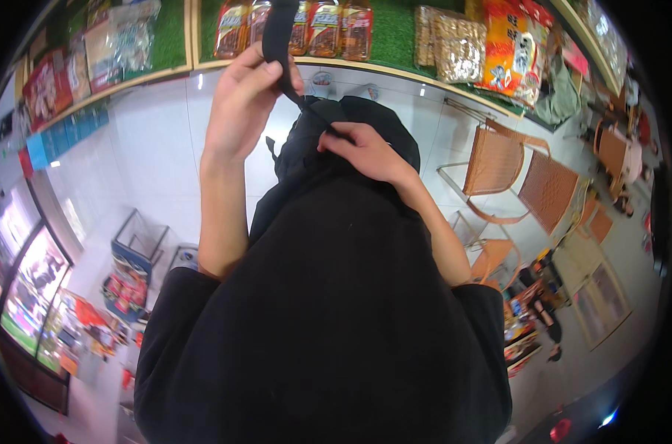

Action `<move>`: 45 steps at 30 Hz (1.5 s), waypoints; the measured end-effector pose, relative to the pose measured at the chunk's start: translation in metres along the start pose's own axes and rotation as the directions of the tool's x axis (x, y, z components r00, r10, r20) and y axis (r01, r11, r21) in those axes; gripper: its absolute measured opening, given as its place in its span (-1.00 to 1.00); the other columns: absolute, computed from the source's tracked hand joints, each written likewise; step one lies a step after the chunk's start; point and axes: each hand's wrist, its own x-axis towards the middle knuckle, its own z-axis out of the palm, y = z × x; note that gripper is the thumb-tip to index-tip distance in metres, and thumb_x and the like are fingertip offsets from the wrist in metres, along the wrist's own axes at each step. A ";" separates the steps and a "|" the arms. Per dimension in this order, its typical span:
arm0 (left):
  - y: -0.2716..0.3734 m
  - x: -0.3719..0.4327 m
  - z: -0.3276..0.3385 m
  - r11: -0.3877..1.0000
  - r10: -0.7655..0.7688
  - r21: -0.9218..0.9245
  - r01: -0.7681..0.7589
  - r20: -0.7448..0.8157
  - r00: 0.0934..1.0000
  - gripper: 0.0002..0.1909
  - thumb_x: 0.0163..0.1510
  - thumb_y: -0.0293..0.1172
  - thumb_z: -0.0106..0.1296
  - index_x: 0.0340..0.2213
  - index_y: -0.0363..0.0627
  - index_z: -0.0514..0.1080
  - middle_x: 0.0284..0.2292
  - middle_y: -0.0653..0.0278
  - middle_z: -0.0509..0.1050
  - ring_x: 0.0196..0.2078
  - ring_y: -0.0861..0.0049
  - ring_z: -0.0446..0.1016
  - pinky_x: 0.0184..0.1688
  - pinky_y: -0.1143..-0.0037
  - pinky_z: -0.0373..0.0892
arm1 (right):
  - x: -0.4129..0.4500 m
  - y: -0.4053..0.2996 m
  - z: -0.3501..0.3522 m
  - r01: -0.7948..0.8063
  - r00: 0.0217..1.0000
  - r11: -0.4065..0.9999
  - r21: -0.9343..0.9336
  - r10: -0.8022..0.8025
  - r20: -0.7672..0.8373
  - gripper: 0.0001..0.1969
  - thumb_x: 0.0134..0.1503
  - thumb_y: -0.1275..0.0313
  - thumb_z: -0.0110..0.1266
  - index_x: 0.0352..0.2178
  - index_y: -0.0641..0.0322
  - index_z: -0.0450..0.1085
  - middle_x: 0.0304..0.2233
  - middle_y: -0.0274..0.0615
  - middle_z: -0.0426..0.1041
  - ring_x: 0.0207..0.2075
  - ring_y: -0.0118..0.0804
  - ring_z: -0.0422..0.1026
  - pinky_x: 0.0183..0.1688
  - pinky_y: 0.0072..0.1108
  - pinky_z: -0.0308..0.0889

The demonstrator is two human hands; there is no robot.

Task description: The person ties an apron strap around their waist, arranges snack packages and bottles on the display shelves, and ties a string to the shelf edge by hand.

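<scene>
A wide black fabric strap [279,34] runs down from the top edge of the picture. My left hand [246,91] grips it between thumb and fingers, in front of the shelf. Below that grip the strap narrows and slants toward my waist. There my right hand [369,151] pinches its lower part, thumb and fingers close against the dark cloth. Black trousers [363,114] and a black shirt [341,311] lie under both hands, so the strap's lower end is hard to tell from them.
A wood-edged shelf [391,67] lined with artificial grass crosses the front, bearing bottles of amber drink [323,30], bagged snacks [461,47] and packets [122,44]. Woven chairs [494,158] stand at right, with a person further off. At left are blue boxes [66,136] and a blue chair [129,277].
</scene>
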 end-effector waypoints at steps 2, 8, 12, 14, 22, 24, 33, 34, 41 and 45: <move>-0.009 -0.015 -0.002 0.976 0.021 0.219 -0.009 -0.053 0.998 -0.77 0.04 -0.42 -0.03 -0.24 -0.26 0.35 -0.37 0.24 0.45 -0.27 0.54 0.39 -0.17 0.56 0.27 | 0.003 0.014 -0.004 0.034 0.999 0.998 0.045 -0.034 -0.005 -0.72 0.16 0.33 -0.11 -0.49 0.38 0.34 -0.50 -0.17 0.44 -0.38 -0.38 0.41 -0.20 -0.53 0.28; -0.064 -0.068 0.000 0.622 -0.248 0.766 0.163 -0.005 0.969 -0.62 -0.09 -0.43 0.13 -0.18 -0.21 0.36 -0.30 0.18 0.39 -0.27 0.43 0.39 -0.21 0.50 0.35 | 0.006 0.016 -0.024 0.072 0.974 0.457 0.887 0.160 -0.162 -0.62 0.20 0.31 -0.43 -0.74 0.02 -0.03 -0.81 -0.43 -0.09 -0.73 -0.47 -0.08 -0.56 -0.57 0.00; -0.074 -0.073 0.017 0.591 -0.283 0.791 0.156 0.023 0.959 -0.62 -0.08 -0.37 0.13 -0.19 -0.24 0.38 -0.32 0.10 0.37 -0.27 0.32 0.39 -0.19 0.47 0.35 | -0.006 0.019 -0.039 0.134 0.978 0.417 0.899 0.092 -0.188 -0.54 0.22 0.24 -0.52 -0.79 0.01 -0.06 -0.84 -0.43 -0.13 -0.76 -0.48 -0.13 -0.58 -0.58 -0.02; -0.078 -0.064 0.032 0.557 -0.302 0.810 0.186 -0.011 0.953 -0.62 -0.08 -0.38 0.14 -0.18 -0.21 0.39 -0.32 0.12 0.38 -0.28 0.36 0.37 -0.19 0.48 0.34 | -0.011 0.019 -0.052 0.177 0.967 0.388 0.904 0.103 -0.233 -0.54 0.21 0.23 -0.50 -0.80 0.01 -0.09 -0.84 -0.43 -0.16 -0.77 -0.47 -0.17 -0.61 -0.57 -0.08; -0.111 -0.025 0.114 0.503 -0.176 0.863 0.052 0.043 0.983 -0.65 -0.01 -0.36 0.12 -0.16 -0.16 0.39 -0.34 0.20 0.35 -0.31 0.48 0.32 -0.23 0.53 0.29 | -0.053 0.035 -0.137 0.340 0.936 0.045 0.939 0.079 -0.342 -0.56 0.21 0.27 -0.51 -0.80 -0.01 -0.12 -0.83 -0.45 -0.21 -0.76 -0.48 -0.25 -0.64 -0.57 -0.18; -0.122 -0.006 0.142 0.488 -0.247 0.872 0.035 0.100 0.964 -0.65 0.01 -0.33 0.11 -0.15 -0.15 0.39 -0.32 0.20 0.35 -0.30 0.48 0.32 -0.23 0.54 0.27 | -0.076 0.036 -0.163 0.409 0.897 -0.025 0.912 0.195 -0.397 -0.57 0.20 0.30 -0.51 -0.79 -0.01 -0.12 -0.82 -0.46 -0.22 -0.76 -0.48 -0.24 -0.64 -0.58 -0.19; -0.161 0.048 0.238 0.288 -0.377 0.950 -0.123 0.231 0.897 -0.63 -0.02 -0.23 0.11 -0.25 -0.25 0.38 -0.35 0.18 0.37 -0.34 0.43 0.34 -0.27 0.50 0.28 | -0.129 0.061 -0.234 0.448 0.894 -0.125 0.885 0.061 -0.444 -0.59 0.15 0.30 -0.42 -0.81 -0.01 -0.09 -0.84 -0.45 -0.19 -0.78 -0.49 -0.22 -0.66 -0.59 -0.19; -0.160 0.050 0.246 0.274 -0.395 0.957 -0.096 0.203 0.896 -0.61 -0.05 -0.22 0.12 -0.28 -0.29 0.39 -0.35 0.11 0.39 -0.31 0.32 0.36 -0.24 0.46 0.29 | -0.133 0.059 -0.238 0.443 0.897 -0.096 0.891 0.038 -0.441 -0.58 0.15 0.30 -0.41 -0.82 -0.01 -0.10 -0.84 -0.45 -0.19 -0.78 -0.49 -0.22 -0.65 -0.59 -0.19; -0.140 0.046 0.282 0.279 -0.378 0.957 -0.078 0.184 0.907 -0.61 -0.19 -0.28 0.21 -0.36 -0.32 0.40 -0.38 0.09 0.43 -0.34 0.21 0.42 -0.27 0.41 0.34 | -0.184 0.022 -0.240 0.517 0.832 0.246 0.820 -0.372 -0.413 -0.56 0.17 0.27 -0.40 -0.81 0.01 -0.10 -0.86 -0.46 -0.18 -0.78 -0.47 -0.23 -0.60 -0.58 -0.16; -0.139 0.043 0.283 0.236 -0.272 0.968 -0.088 0.153 0.950 -0.65 -0.20 -0.38 0.20 -0.35 -0.29 0.40 -0.41 0.11 0.43 -0.39 0.32 0.41 -0.32 0.43 0.32 | -0.184 0.019 -0.252 0.524 0.843 0.661 0.538 -0.311 -0.439 -0.60 0.17 0.31 -0.27 -0.76 0.12 0.02 -0.76 -0.36 0.01 -0.69 -0.42 0.02 -0.51 -0.56 0.03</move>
